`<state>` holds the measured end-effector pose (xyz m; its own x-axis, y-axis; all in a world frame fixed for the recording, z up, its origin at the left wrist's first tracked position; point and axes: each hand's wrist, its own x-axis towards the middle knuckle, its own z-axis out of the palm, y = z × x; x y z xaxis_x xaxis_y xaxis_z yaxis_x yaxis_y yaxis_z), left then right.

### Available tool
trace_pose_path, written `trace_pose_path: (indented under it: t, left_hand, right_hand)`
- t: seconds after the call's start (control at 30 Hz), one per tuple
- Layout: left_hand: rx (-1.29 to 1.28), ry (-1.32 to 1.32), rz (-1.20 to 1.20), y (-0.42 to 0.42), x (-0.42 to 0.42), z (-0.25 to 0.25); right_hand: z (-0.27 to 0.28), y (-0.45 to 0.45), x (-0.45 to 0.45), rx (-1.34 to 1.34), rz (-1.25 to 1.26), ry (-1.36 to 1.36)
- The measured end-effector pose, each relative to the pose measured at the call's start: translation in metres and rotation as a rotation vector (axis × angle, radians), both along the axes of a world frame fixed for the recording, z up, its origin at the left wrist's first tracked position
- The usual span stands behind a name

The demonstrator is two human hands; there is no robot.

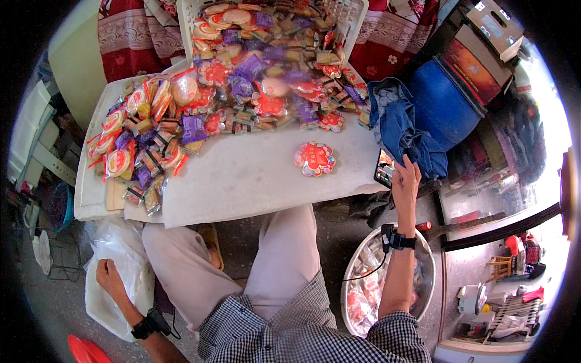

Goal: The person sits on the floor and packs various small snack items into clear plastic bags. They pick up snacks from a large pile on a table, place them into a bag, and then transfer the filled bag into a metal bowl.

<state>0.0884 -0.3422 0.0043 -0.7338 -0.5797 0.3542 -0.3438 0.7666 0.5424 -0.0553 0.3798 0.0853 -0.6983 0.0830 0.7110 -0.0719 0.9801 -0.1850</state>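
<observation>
My left hand (pixel 108 275), fingers curled, is over a white container (pixel 96 301) with clear plastic bags (pixel 120 245) in it, beside my left knee. Whether it pinches any plastic cannot be made out. At the table's right front edge, my right hand (pixel 406 179) touches the side of a smartphone (pixel 384 169) with a lit screen. Its grip is unclear. The phone rests against a bundle of blue denim (pixel 406 131). A red flower-shaped packet (pixel 314 159) lies alone on the white table (pixel 245 181), left of the phone.
A white plastic basket (pixel 357 22) lies tipped towards me, spilling wrapped snacks (pixel 272 86) over the table. More packets (pixel 145 149) are heaped at the left. A metal basin (pixel 429 290) of packets stands by my right leg. A blue barrel (pixel 447 104) is at the right.
</observation>
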Motion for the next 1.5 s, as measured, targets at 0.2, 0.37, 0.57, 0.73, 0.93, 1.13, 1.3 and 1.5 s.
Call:
trace_pose_path:
  t: [0.2,0.37,0.57,0.73,0.93,1.13,1.3,1.5]
  left_hand:
    - [-0.053,0.092,0.005,-0.002,0.005,0.018]
    - [-0.05,0.184,-0.053,0.024,-0.005,0.039]
    - [0.116,0.264,-0.104,0.069,-0.016,0.075]
    - [0.589,0.335,-0.192,0.132,-0.036,0.104]
    - [0.976,0.263,-0.381,0.222,-0.065,0.115]
    - [1.173,0.186,-0.536,0.274,-0.077,0.121]
    - [1.176,0.219,-0.709,0.289,-0.094,0.125]
    - [1.116,0.087,-0.866,0.272,-0.086,0.105]
  right_hand:
    - [0.006,-0.001,-0.002,-0.058,0.02,-0.065]
    - [0.004,0.002,0.002,-0.113,0.061,-0.052]
    - [0.019,-0.03,0.019,-0.084,0.058,0.035]
    - [0.011,-0.103,0.04,-0.369,0.29,-0.035]
    - [-0.024,-0.238,0.063,-0.529,0.805,-0.374]
    - [-0.03,-0.298,0.068,-0.876,0.979,-0.525]
    - [-0.063,-0.301,0.067,-1.287,0.878,-0.633]
    - [-0.044,-0.284,0.049,-1.64,0.704,-0.749]
